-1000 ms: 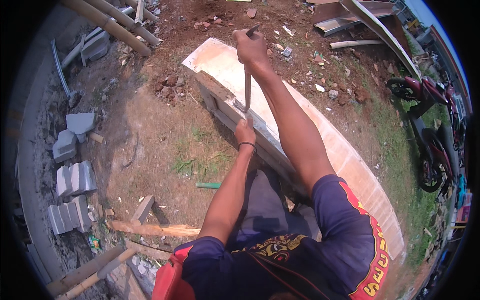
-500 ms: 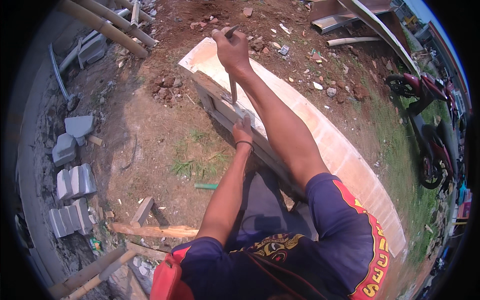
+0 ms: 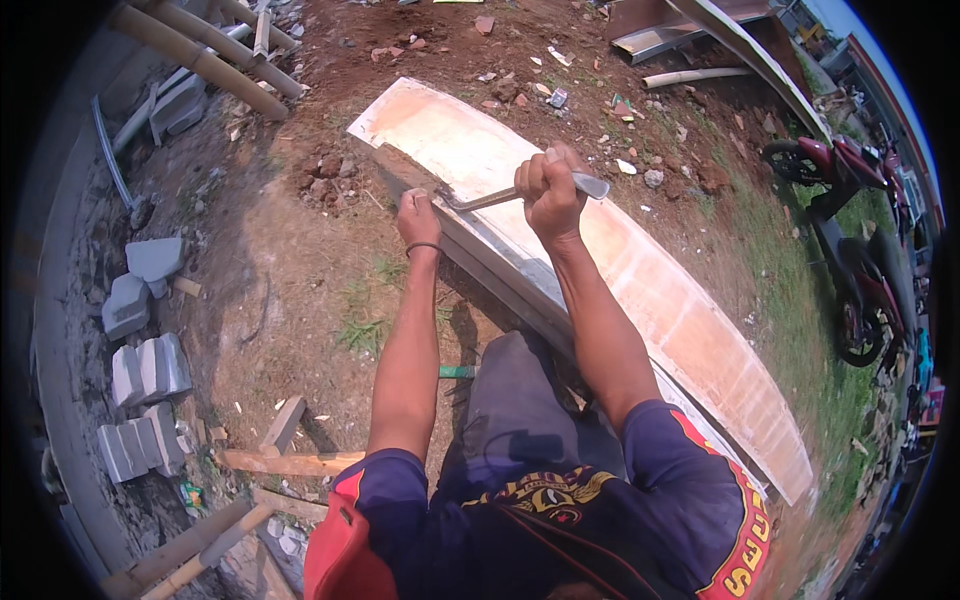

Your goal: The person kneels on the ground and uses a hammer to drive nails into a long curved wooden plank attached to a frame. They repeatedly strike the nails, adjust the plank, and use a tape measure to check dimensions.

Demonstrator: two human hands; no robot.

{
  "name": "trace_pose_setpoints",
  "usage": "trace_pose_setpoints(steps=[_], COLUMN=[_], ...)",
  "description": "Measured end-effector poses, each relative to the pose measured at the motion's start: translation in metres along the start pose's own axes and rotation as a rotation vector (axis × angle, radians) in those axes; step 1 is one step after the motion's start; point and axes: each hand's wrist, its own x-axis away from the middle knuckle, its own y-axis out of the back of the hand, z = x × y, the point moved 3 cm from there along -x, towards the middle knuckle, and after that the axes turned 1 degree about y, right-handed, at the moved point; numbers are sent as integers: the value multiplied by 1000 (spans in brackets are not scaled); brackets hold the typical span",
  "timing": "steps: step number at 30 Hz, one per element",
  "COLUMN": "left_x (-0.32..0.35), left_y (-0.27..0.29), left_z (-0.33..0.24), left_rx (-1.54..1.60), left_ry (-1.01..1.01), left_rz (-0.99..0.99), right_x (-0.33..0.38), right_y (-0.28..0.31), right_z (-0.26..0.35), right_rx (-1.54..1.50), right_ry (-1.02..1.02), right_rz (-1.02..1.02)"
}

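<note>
Right hand [image 3: 550, 195] fisted around the shaft of a metal pry bar [image 3: 520, 193], grip pressed tight, knuckles up, handle end jutting past the fist toward the right. Bar lying nearly level, its thin tip reaching left to the near edge of a long plywood panel [image 3: 640, 290], just beside the left hand. Left hand [image 3: 418, 218] curled shut on that edge where the panel meets a grey wooden rail [image 3: 500, 262] running under its long side; a dark band round the wrist. Cannot tell whether the bar's tip is wedged into the seam or only laid on it.

Panel flat on bare reddish soil [image 3: 290, 270], stretching from upper centre down to lower right, pale and stained, far corner whitish. Dark trouser knee [image 3: 520, 390] pressed against the rail near the panel's middle.

Left of the arms: a patch of grass [image 3: 362, 330], grey paving blocks [image 3: 150, 370] stacked in clusters, loose timber offcuts [image 3: 285, 455]. Bamboo poles [image 3: 200, 55] at upper left. Rubble and scraps scattered above the panel. Red motorcycle [image 3: 850, 215] parked on grass at right, well apart from the work. Sheet-metal pieces [image 3: 690, 30] at top right.
</note>
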Motion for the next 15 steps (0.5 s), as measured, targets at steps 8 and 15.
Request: trace_pose_setpoints(steps=[8, 15], left_x=[-26, 40], left_y=[14, 12], left_z=[-16, 34], left_rx=[-524, 744], left_ry=[-508, 790], left_rz=[380, 44], right_x=[-4, -37], right_y=[5, -34], right_z=[9, 6], right_rx=[-55, 196], right_ry=[-23, -1], right_rz=[67, 78])
